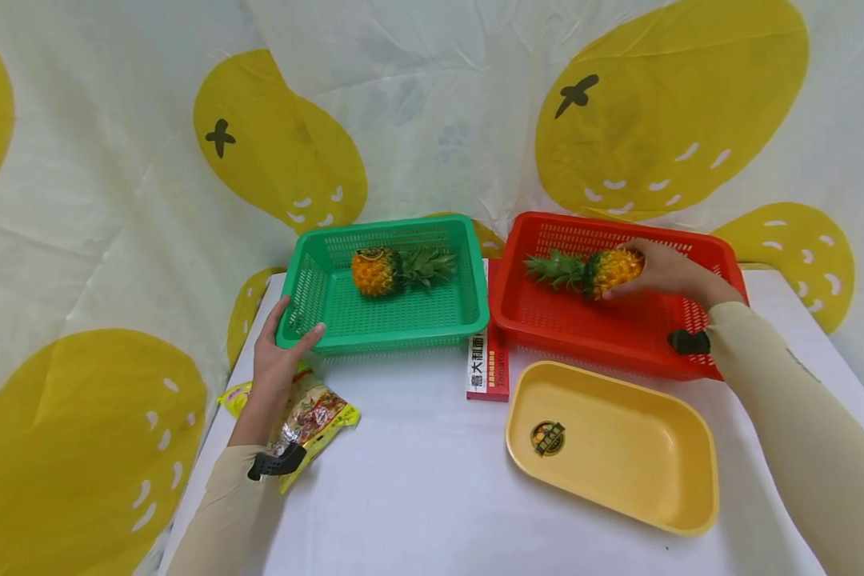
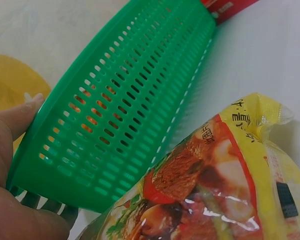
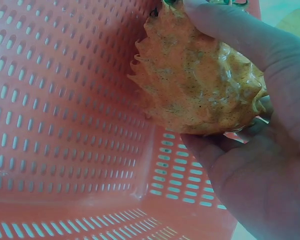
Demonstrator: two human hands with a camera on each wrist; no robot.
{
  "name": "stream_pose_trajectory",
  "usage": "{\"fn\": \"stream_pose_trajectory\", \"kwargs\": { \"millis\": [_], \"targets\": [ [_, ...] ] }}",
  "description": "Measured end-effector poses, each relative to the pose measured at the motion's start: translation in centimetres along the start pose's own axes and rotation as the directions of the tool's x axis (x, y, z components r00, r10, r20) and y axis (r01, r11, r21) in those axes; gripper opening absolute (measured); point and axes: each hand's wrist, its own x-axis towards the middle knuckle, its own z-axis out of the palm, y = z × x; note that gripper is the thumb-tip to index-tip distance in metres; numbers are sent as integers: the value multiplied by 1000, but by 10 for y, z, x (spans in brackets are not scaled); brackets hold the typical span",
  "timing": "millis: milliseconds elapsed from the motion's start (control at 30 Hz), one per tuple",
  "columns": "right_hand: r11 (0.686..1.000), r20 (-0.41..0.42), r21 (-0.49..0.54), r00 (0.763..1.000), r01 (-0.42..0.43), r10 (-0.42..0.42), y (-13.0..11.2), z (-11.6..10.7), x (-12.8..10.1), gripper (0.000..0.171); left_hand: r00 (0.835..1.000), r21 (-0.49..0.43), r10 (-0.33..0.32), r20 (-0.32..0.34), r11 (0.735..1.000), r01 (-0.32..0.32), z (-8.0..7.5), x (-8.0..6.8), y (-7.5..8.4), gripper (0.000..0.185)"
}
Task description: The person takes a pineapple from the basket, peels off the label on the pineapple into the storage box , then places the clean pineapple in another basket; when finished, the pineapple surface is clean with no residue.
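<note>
Pineapple is lying on its side inside the red basket, leaf crown pointing away from the right hand. Right hand is curling its fingers over the top of the fruit body, thumb underneath, so the fruit is sitting gripped between them. Wrist view is showing the scaly skin pressing against the palm, with the basket's perforated wall just behind the fingertips.

Left hand is gripping the near left corner of the green basket: thumb lying along the outer rim, remaining fingers wrapping the corner. A second pineapple is lying in that basket, well beyond the fingers. Snack packet is lying under the left wrist, just beside the basket wall.

Red box is sitting between the two baskets. Yellow tray is sitting on the white table, near side of the red basket, below the right forearm.
</note>
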Motion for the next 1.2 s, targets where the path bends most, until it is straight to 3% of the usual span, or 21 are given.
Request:
{"fn": "stream_pose_trajectory", "kwargs": {
  "millis": [633, 900, 1200],
  "targets": [
    [1000, 21, -18, 1000, 18, -18, 1, 1, 5, 90, 1000, -14, 11, 2, 1000, -11, 1, -4, 5, 90],
    [999, 54, -37, 998, 32, -30, -4, 2, 3, 104, 1000, -27, 5, 4, 1000, -5, 0, -2, 1, 91],
    [996, -7, -65, 998, 57, -58, -21, -1, -3, 99, 1000, -36, 23, 17, 999, -23, 0, -2, 0, 90]
  ]
}}
